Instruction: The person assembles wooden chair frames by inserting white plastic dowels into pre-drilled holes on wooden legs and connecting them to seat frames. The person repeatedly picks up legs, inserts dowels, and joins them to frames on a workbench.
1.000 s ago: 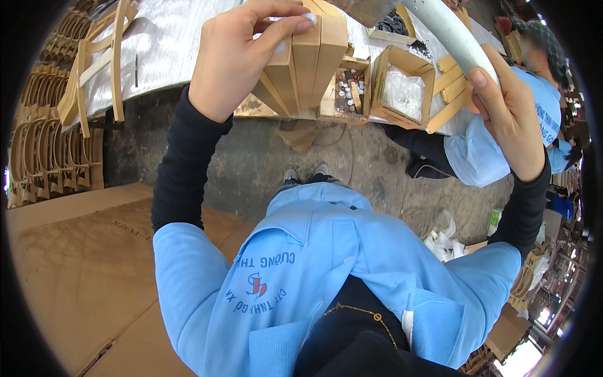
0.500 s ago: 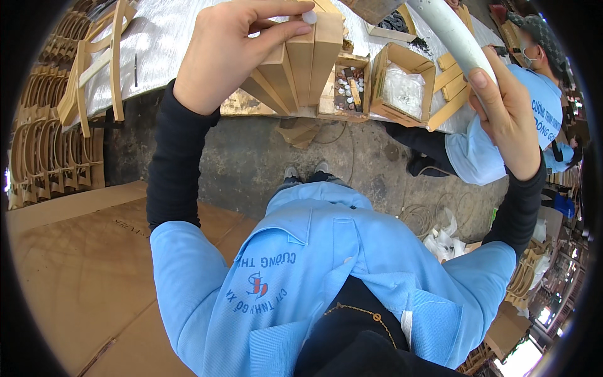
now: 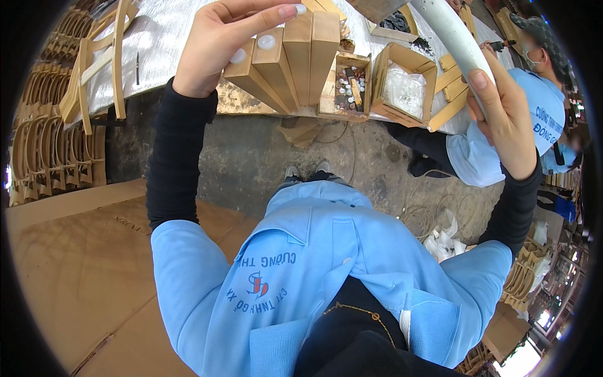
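Observation:
Several light wooden legs (image 3: pixel 311 63) stand side by side at the table's near edge, their square ends facing up. White round plastic caps sit on two left ones: one cap (image 3: pixel 266 42) in plain sight, another cap (image 3: pixel 238 57) partly behind my hand. My left hand (image 3: pixel 217 47) pinches a further white cap (image 3: pixel 300 9) between thumb and finger, at the far edge of a middle leg's end. My right hand (image 3: pixel 499 110) is wrapped round the thick white handle of a hammer (image 3: pixel 449 38). Its brownish head hangs above the table, cut off by the top edge.
Right of the legs stand a wooden box (image 3: pixel 345 100) of small caps and a cardboard box (image 3: pixel 380 100) with a clear plastic bag. A curved wooden frame (image 3: pixel 118 63) lies at left. A co-worker in blue (image 3: pixel 534 107) is close at right, near a dark power tool (image 3: pixel 500 45).
My left hand has shifted slightly up and left with the cap, uncovering the caps on the two left legs. The hammer and my right hand have barely moved.

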Demonstrator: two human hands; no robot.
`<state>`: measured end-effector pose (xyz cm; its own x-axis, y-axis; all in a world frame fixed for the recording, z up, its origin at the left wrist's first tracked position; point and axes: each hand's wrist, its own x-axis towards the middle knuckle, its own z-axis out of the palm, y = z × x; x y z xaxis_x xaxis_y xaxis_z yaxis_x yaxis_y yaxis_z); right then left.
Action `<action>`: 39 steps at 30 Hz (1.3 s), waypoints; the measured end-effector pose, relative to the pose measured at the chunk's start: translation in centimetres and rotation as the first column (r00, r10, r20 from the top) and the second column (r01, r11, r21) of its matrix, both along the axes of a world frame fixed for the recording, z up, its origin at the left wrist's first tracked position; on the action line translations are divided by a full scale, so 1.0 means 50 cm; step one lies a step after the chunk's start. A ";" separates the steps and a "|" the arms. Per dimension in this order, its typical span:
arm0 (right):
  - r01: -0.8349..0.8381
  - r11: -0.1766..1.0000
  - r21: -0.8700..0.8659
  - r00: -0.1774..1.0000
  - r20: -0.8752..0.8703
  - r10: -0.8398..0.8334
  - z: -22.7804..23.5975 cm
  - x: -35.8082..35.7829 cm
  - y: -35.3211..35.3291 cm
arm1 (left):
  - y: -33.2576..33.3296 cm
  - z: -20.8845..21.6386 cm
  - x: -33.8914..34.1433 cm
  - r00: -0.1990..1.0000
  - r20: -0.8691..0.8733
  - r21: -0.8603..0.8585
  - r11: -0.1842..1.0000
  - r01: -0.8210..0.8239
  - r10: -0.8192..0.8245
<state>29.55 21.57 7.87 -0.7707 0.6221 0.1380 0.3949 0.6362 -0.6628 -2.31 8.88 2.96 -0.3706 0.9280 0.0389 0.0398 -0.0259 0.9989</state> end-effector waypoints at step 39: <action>0.041 0.997 0.062 0.984 0.172 -0.051 0.058 -0.010 0.002 | 0.011 -0.033 -0.002 0.996 0.062 0.037 0.997 0.063 -0.065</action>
